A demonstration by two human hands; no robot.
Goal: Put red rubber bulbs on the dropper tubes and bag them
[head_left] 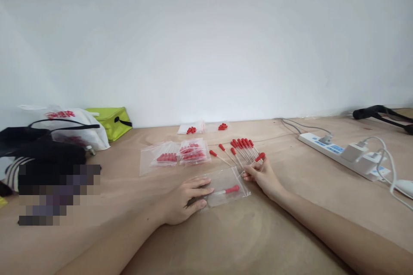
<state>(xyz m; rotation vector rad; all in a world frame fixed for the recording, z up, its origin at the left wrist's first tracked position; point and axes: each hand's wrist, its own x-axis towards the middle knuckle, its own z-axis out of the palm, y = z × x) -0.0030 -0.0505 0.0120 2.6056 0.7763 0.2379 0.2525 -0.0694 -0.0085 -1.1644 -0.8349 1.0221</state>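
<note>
My right hand (261,176) pinches a glass dropper with a red rubber bulb (260,157), its thin tube pointing down-left at the right end of a clear zip bag (222,177). Inside that bag lies another red-bulbed dropper (232,189), bulb toward the right. Resting on the bag's left end, my left hand (185,200) has its fingers spread flat, with the thumb apart. Just beyond the bag, several loose droppers (241,143) lie fanned out, bulbs away from me; a few lie apart to the left.
Filled clear bags (193,150) with red bulbs are stacked left of the droppers. Two small groups of red bulbs (191,130) lie on plastic near the wall. A power strip (338,154) with chargers and cables is at right. Bags and dark cloth (48,150) occupy the left.
</note>
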